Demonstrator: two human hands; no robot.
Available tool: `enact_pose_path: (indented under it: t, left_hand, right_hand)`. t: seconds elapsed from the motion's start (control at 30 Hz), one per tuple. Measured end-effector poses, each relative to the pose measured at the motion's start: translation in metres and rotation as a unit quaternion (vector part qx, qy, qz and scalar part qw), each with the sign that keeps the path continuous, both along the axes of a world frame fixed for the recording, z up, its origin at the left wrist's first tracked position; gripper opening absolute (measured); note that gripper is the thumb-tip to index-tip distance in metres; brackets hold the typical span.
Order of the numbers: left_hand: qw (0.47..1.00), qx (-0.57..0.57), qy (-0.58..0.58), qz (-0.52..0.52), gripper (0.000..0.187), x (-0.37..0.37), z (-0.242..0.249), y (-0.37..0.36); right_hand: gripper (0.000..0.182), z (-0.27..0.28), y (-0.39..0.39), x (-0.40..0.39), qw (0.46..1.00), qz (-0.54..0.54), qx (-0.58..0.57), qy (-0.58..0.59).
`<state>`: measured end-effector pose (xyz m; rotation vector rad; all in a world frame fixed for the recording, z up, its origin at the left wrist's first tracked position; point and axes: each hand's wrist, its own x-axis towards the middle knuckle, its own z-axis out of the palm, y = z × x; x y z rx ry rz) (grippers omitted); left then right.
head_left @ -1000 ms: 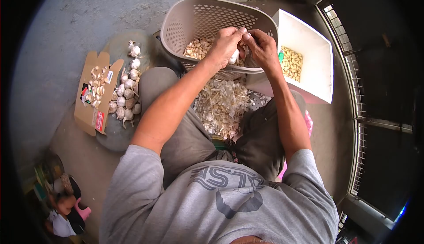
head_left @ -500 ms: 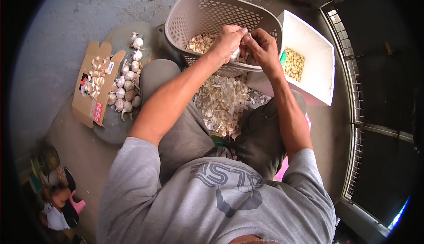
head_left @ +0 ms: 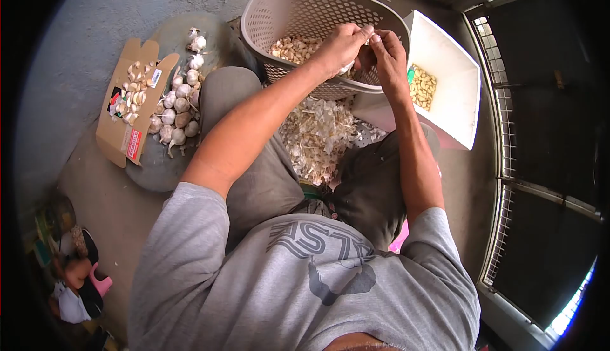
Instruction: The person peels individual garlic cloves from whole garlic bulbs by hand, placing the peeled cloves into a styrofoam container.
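Note:
Over the near rim of the tall perforated basket (head_left: 273,65), my left hand (head_left: 346,45) is closed, with white garlic (head_left: 347,67) showing beneath its fingers. My right hand (head_left: 389,51) is pinched close beside it, its fingertips meeting the left ones at a small pale piece. What that piece is cannot be made out clearly. Unpeeled garlic cloves (head_left: 295,50) lie inside the basket under my hands. Between my legs is a heap of papery garlic skins (head_left: 321,132).
Whole garlic bulbs (head_left: 181,105) lie on a grey surface at the left, beside a cardboard box (head_left: 114,138) holding separate cloves (head_left: 133,94). At the right, a white container (head_left: 454,71) holds peeled cloves (head_left: 422,88). A barred frame (head_left: 504,122) stands further right.
The view has shifted slightly. Both hands have moved a little up and right over the basket, still fingertip to fingertip.

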<state>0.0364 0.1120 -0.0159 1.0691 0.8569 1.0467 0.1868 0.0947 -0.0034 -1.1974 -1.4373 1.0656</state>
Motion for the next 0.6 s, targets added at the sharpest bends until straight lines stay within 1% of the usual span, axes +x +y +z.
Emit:
enact_pose_path:
  t: [0.07, 0.17, 0.2, 0.3, 0.4, 0.5, 0.53, 0.6]
  left_hand:
    - [1.0, 0.013, 0.022, 0.012, 0.039, 0.005, -0.004, -0.001]
    - [0.998, -0.046, -0.039, -0.012, 0.038, 0.006, -0.002, -0.004]
    - [0.994, -0.064, -0.083, -0.019, 0.036, 0.005, -0.001, -0.004]
    - [0.985, -0.093, -0.142, -0.021, 0.033, 0.006, 0.003, -0.006]
    - [0.976, -0.106, -0.188, -0.037, 0.029, 0.005, 0.004, -0.008]
    - [0.986, -0.086, -0.141, 0.028, 0.027, 0.011, 0.005, -0.009]
    - [0.991, -0.054, -0.114, 0.034, 0.028, 0.012, 0.006, -0.011]
    - [0.997, 0.01, -0.059, 0.046, 0.029, 0.015, 0.007, -0.014]
  right_hand:
    - [0.024, -0.006, 0.004, 0.003, 0.999, -0.001, 0.031, -0.029]
    - [0.025, 0.003, 0.003, 0.006, 0.996, 0.012, 0.036, -0.075]
    - [0.022, 0.003, 0.003, 0.003, 0.997, 0.014, 0.063, -0.049]
    - [0.019, -0.002, 0.007, 0.001, 0.997, -0.011, 0.072, -0.035]
    - [0.018, 0.005, 0.003, 0.0, 0.996, -0.033, 0.055, -0.06]
    - [0.021, 0.007, 0.003, -0.001, 0.993, -0.044, 0.064, -0.088]
    - [0.023, 0.008, 0.004, -0.002, 0.992, -0.047, 0.07, -0.096]
    - [0.022, 0.015, 0.002, -0.002, 0.993, -0.058, 0.037, -0.096]
